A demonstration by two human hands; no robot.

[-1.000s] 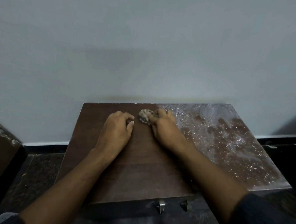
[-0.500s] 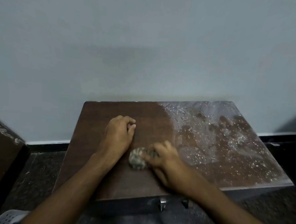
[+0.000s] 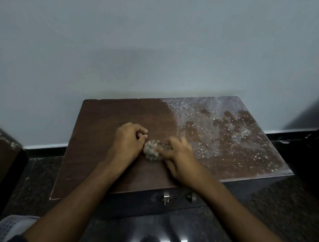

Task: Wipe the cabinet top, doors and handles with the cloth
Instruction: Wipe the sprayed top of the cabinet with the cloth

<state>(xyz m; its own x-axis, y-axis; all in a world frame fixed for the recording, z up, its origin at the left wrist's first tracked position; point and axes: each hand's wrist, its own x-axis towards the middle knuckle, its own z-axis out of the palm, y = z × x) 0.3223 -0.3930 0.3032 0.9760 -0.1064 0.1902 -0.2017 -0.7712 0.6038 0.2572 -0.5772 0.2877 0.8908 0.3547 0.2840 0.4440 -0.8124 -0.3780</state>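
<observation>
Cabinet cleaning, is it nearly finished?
Not yet. The left half of the cabinet top looks clean. The right hand holds the cloth mid-top; the left hand rests beside it. The speckled right half, doors and handles remain.

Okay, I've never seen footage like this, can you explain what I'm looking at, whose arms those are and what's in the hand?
There is no machine here. A camera on a person's head looks down at their own two arms. Below them is a dark wooden cabinet against a wall. Its right part is wet and foamy; the left part looks dry. The right hand holds a bunched cloth on the top. The left hand rests beside it, fingers curled, holding nothing. Two metal handles show on the front.
</observation>
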